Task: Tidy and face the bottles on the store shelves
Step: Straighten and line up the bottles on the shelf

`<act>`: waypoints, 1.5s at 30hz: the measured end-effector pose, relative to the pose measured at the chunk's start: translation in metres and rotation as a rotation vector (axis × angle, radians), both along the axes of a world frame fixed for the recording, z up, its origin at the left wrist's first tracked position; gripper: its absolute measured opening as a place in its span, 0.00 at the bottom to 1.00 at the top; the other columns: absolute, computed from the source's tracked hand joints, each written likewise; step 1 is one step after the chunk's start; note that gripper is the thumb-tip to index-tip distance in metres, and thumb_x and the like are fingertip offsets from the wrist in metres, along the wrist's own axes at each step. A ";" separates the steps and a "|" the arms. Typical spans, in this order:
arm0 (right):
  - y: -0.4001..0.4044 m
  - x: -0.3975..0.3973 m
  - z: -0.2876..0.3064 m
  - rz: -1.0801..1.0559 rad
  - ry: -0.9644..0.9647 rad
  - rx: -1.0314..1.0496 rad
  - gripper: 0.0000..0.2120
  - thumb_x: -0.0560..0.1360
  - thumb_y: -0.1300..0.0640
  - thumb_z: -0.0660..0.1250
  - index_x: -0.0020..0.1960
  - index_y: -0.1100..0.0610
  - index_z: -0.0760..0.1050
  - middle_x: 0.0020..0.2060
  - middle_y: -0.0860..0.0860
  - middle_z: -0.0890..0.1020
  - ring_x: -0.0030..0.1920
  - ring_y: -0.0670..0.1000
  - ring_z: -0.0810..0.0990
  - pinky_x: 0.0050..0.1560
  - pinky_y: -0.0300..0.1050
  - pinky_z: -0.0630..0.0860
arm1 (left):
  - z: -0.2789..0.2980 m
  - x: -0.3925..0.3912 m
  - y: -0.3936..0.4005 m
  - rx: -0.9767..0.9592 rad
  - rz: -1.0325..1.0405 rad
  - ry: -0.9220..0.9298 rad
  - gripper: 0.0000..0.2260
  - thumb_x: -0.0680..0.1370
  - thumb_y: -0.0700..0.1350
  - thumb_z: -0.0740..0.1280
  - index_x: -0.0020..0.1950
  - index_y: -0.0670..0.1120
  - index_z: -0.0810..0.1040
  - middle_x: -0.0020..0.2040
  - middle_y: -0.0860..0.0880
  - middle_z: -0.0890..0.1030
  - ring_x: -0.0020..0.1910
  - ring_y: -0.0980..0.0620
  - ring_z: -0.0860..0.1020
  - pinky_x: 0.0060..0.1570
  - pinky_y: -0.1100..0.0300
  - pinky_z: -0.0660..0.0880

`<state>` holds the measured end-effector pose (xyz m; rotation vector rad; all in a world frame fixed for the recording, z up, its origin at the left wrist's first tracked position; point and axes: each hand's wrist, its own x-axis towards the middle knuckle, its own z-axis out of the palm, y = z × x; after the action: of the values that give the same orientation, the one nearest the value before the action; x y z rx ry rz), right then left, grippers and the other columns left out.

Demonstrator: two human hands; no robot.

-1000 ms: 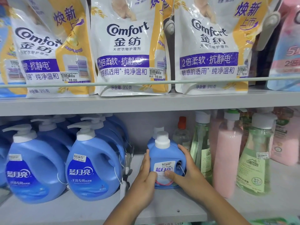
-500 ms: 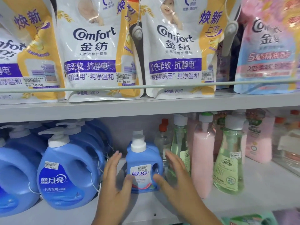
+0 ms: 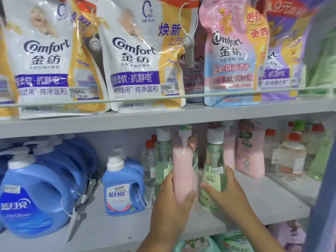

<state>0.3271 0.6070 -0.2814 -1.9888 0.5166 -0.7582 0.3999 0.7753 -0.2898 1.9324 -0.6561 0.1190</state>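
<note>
Head view: centre-right of frame, the left hand (image 3: 174, 200) grips a pink pump bottle (image 3: 183, 171) and the right hand (image 3: 225, 195) grips a green pump bottle (image 3: 213, 171) just beside it. The small blue detergent bottle (image 3: 123, 188), lower centre, faces label-forward. Bottles further right (image 3: 291, 157) appear unattended. I judge the task partly done.

Upper shelf (image 3: 163, 120): white-yellow pouches (image 3: 134, 57) stand on it behind a rail (image 3: 163, 98); pink pouch (image 3: 234, 57) at their right.
</note>
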 end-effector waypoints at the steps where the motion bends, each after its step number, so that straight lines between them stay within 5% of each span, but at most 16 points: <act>1: -0.003 -0.002 -0.001 -0.007 0.002 0.009 0.28 0.70 0.48 0.78 0.64 0.40 0.67 0.49 0.40 0.83 0.43 0.38 0.83 0.45 0.41 0.79 | 0.000 0.000 -0.003 0.009 0.026 -0.009 0.31 0.69 0.66 0.71 0.70 0.68 0.62 0.64 0.64 0.76 0.60 0.59 0.77 0.60 0.53 0.77; 8: -0.023 -0.030 -0.011 -0.174 -0.123 -0.027 0.29 0.72 0.52 0.78 0.63 0.40 0.64 0.51 0.37 0.76 0.50 0.37 0.77 0.43 0.36 0.71 | -0.003 0.012 -0.028 0.016 -0.145 0.057 0.31 0.70 0.68 0.71 0.70 0.68 0.64 0.64 0.65 0.76 0.61 0.61 0.77 0.61 0.53 0.78; 11: -0.029 -0.029 -0.013 -0.239 -0.111 -0.055 0.32 0.71 0.51 0.79 0.67 0.41 0.63 0.53 0.40 0.75 0.49 0.42 0.77 0.45 0.41 0.71 | 0.004 0.021 -0.029 0.183 -0.095 -0.205 0.27 0.76 0.69 0.62 0.72 0.61 0.67 0.63 0.60 0.73 0.62 0.58 0.73 0.62 0.57 0.74; 14: -0.031 -0.025 -0.020 -0.272 -0.116 -0.067 0.33 0.70 0.48 0.79 0.69 0.43 0.65 0.54 0.45 0.78 0.51 0.50 0.80 0.46 0.48 0.74 | 0.019 0.026 -0.021 -0.056 0.221 -0.486 0.18 0.81 0.60 0.62 0.66 0.51 0.73 0.61 0.53 0.69 0.60 0.54 0.69 0.61 0.60 0.66; 20: -0.030 -0.023 -0.023 -0.316 -0.115 -0.147 0.32 0.72 0.49 0.77 0.70 0.49 0.65 0.50 0.38 0.76 0.48 0.42 0.79 0.42 0.39 0.73 | 0.044 0.058 -0.032 -0.110 0.255 0.119 0.22 0.76 0.57 0.73 0.55 0.42 0.70 0.52 0.44 0.77 0.51 0.42 0.78 0.47 0.55 0.72; 25: -0.024 -0.025 -0.019 -0.299 -0.107 -0.103 0.28 0.75 0.48 0.72 0.70 0.47 0.64 0.52 0.38 0.76 0.52 0.47 0.78 0.47 0.42 0.72 | 0.027 0.057 -0.020 -0.097 0.146 0.070 0.16 0.79 0.54 0.69 0.58 0.48 0.70 0.55 0.48 0.76 0.53 0.46 0.76 0.49 0.57 0.67; 28: -0.007 -0.029 -0.017 -0.255 -0.100 -0.055 0.26 0.75 0.47 0.73 0.67 0.41 0.62 0.53 0.38 0.78 0.52 0.41 0.80 0.45 0.41 0.74 | 0.019 0.043 -0.002 -0.128 0.058 0.004 0.23 0.78 0.58 0.68 0.71 0.56 0.67 0.59 0.56 0.76 0.56 0.54 0.74 0.56 0.58 0.69; 32: 0.022 -0.037 -0.017 -0.237 -0.093 0.000 0.24 0.73 0.44 0.74 0.64 0.38 0.67 0.52 0.36 0.80 0.49 0.34 0.80 0.46 0.40 0.76 | 0.011 0.026 0.021 -0.148 -0.045 0.049 0.22 0.76 0.62 0.70 0.67 0.63 0.67 0.55 0.64 0.79 0.57 0.60 0.77 0.58 0.58 0.74; 38: 0.040 -0.044 -0.017 -0.184 -0.023 0.049 0.26 0.70 0.39 0.75 0.65 0.34 0.68 0.55 0.36 0.82 0.53 0.35 0.81 0.54 0.45 0.80 | -0.007 0.026 0.040 -0.030 -0.155 0.179 0.44 0.66 0.63 0.79 0.75 0.66 0.57 0.62 0.61 0.77 0.60 0.58 0.77 0.62 0.50 0.77; 45: 0.047 -0.071 -0.009 -0.194 -0.068 0.030 0.20 0.72 0.46 0.77 0.62 0.43 0.77 0.52 0.39 0.84 0.50 0.31 0.79 0.44 0.34 0.78 | -0.006 -0.007 0.058 -0.079 -0.232 0.213 0.32 0.68 0.56 0.81 0.67 0.67 0.69 0.50 0.67 0.83 0.49 0.68 0.81 0.52 0.58 0.81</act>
<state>0.2564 0.6541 -0.2906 -1.8970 0.6833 -0.9287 0.3932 0.8328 -0.2956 1.7500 -0.7146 -0.2008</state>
